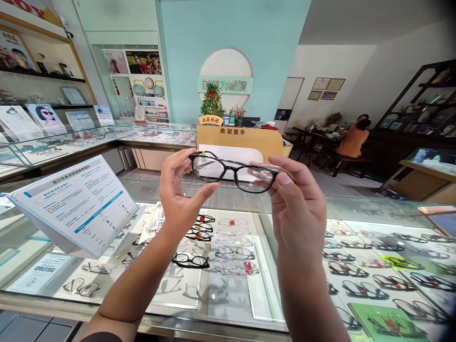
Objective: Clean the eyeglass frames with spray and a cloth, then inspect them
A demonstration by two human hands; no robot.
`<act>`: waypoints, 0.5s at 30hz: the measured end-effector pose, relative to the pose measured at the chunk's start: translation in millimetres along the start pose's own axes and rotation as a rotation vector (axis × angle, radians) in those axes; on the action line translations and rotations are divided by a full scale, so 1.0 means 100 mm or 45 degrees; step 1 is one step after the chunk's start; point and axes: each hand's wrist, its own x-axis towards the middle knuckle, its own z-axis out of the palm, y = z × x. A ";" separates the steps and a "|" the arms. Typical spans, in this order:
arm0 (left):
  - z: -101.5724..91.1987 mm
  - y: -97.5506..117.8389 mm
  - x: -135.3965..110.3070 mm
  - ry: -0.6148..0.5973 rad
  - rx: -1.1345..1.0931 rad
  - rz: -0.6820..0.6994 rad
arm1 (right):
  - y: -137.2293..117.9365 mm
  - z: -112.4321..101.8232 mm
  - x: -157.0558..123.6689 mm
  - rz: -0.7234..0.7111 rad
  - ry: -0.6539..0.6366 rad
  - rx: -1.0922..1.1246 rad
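Observation:
Black-rimmed eyeglasses [231,168] are held up in the middle of the view, above a glass display counter. My left hand [180,185] grips them at the left end, its thumb below the left lens and its fingers partly hidden behind the frame. At the other end, my right hand [297,199] pinches the right hinge area with the thumb in front. The lenses are clear, and faint lettering shows on the right one. Beneath my hands, a black pair of glasses [190,260] and a pair with a red tag [238,268] lie in the counter area.
A white tent-fold sign [76,204] stands on the counter at left. More frames lie at right, near a green card [384,323]. Beyond are a wooden cashier desk [278,141], a plant [213,100] and a seated person in orange [352,138].

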 end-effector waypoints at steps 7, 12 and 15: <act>0.02 0.00 0.00 -0.004 0.024 0.016 | -0.02 0.02 -0.01 -0.036 0.022 -0.047; 0.02 0.00 -0.01 0.000 0.026 -0.007 | -0.02 0.02 0.00 -0.039 0.038 -0.049; 0.02 0.01 -0.02 -0.004 -0.012 -0.020 | -0.02 0.02 0.00 -0.043 0.051 -0.027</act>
